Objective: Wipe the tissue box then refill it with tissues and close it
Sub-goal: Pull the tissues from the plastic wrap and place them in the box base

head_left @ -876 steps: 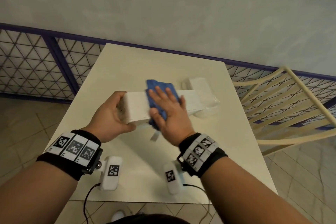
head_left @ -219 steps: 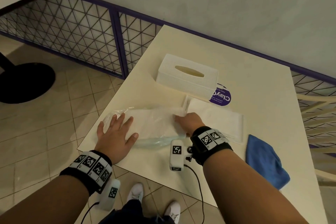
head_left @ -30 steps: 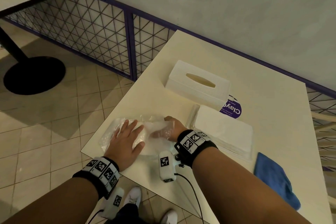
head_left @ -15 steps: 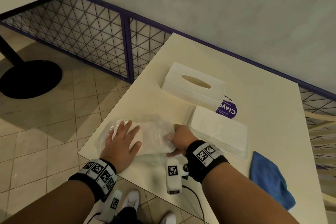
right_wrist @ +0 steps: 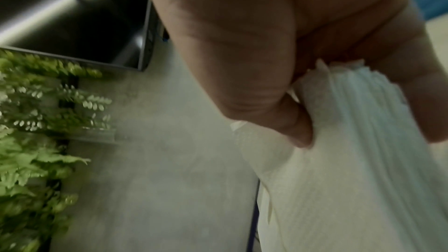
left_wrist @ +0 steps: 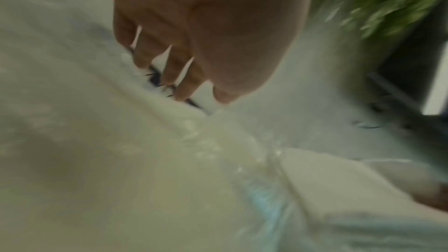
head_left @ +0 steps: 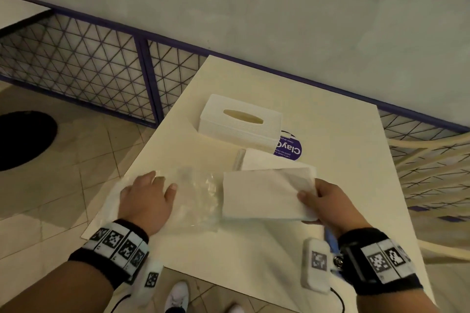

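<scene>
Tissue stack (head_left: 267, 193) now pulled clear of the clear plastic wrapper (head_left: 198, 193), right hand (head_left: 328, 201) gripping its end, lifted rightward, wrapper left flattened and empty under left hand (head_left: 146, 198)

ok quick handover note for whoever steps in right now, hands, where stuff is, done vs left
Right hand grips a tissue stack by its right end, clear of the plastic wrapper.
Left hand presses flat on the wrapper.
Tissue box sits farther back on the table, slot up; another tissue stack lies in front of it.
Whether wiping is finished can't be told from these views.
Left: load tissues into the box, close it.
</scene>
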The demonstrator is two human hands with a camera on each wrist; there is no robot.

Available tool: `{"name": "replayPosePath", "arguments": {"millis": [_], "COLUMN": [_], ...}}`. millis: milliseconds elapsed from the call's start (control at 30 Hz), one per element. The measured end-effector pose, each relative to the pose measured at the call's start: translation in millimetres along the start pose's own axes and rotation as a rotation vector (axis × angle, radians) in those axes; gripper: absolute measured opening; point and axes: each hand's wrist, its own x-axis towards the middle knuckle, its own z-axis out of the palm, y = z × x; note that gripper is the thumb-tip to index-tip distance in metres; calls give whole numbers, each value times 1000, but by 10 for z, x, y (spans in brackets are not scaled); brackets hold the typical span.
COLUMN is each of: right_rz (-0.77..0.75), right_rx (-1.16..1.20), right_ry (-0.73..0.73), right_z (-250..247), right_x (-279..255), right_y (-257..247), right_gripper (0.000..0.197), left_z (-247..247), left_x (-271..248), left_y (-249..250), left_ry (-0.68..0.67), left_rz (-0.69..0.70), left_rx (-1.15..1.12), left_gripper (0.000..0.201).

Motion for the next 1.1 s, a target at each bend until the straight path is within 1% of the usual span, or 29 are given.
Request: {"name": "replayPosePath", "arguments": {"millis": [33, 67, 100, 133, 167, 233, 267, 300, 367, 433, 500, 533, 600, 667, 700, 733, 800, 833, 867, 900, 933, 967, 1000, 1100], "right_rz": [-36, -68, -99, -122, -140, -163, -161, -153, -129, -101, -64, -43, -4, -9, -19, -27, -41, -44, -45, -48, -54, -61, -73, -118], "right_rx": [8, 9, 12, 17, 36, 118, 173, 232, 301, 296, 266, 259, 287, 297, 295, 294, 286, 274, 264, 265, 272, 278, 284, 320], "right_ry": [25, 51, 72, 93, 109, 135, 146, 146, 137, 125, 119, 115, 110, 104, 102, 105, 123, 132, 142, 155, 168, 179, 187, 200], "right_z": [-83, -145, -194, -234, -266, -295, -299, -297, -284, -249, -236, -231, -226, -236, -245, -257, -277, -279, -271, -255, -233, -209, -183, -93], "right_x": [-30, -65, -99, -132, -161, -228, -265, -298, -353, -381, -411, -432, -454, -456, -454, -443, -405, -386, -372, -355, -346, -341, -338, -331], "right_y": [60, 101, 134, 164, 194, 252, 280, 312, 404, 517, 616, 644, 689, 702, 705, 711, 741, 756, 767, 784, 791, 790, 787, 791], "right_gripper": [11, 11, 10, 13, 17, 21, 21, 22, 24, 22, 18, 16, 14, 14, 15, 16, 17, 18, 17, 16, 15, 15, 16, 28], "left_z": [-89, -158, -196, -213, -202, -144, -102, -50, 47, 146, 236, 281, 369, 449, 479, 483, 469, 446, 414, 392, 380, 380, 383, 432], "left_x": [-19, -40, -57, -76, -80, -70, -60, -41, -43, -60, -81, -87, -84, -69, -65, -66, -76, -93, -107, -116, -126, -137, -153, -200], "left_y": [142, 303, 468, 636, 795, 1050, 1139, 1202, 1314, 1375, 1417, 1421, 1403, 1371, 1356, 1347, 1347, 1360, 1385, 1410, 1429, 1441, 1450, 1425], "left_ry": [123, 201, 195, 120, -14, -296, -403, -470, -508, -482, -487, -523, -628, -748, -792, -824, -804, -750, -664, -553, -452, -380, -339, -301], "left_rz": [81, 188, 290, 362, 381, 305, 254, 225, 209, 162, 123, 105, 38, -32, -36, -25, 53, 109, 158, 187, 198, 206, 214, 165], "left_rx": [-89, -216, -367, -531, -698, -1019, -1123, -1175, -1186, -1181, -1225, -1278, -1399, -1489, -1516, -1522, -1454, -1388, -1310, -1219, -1155, -1128, -1139, -1240], "left_gripper": [54, 53, 54, 60, 70, 90, 97, 99, 90, 81, 79, 84, 101, 115, 119, 118, 103, 91, 75, 58, 45, 40, 38, 46]}}
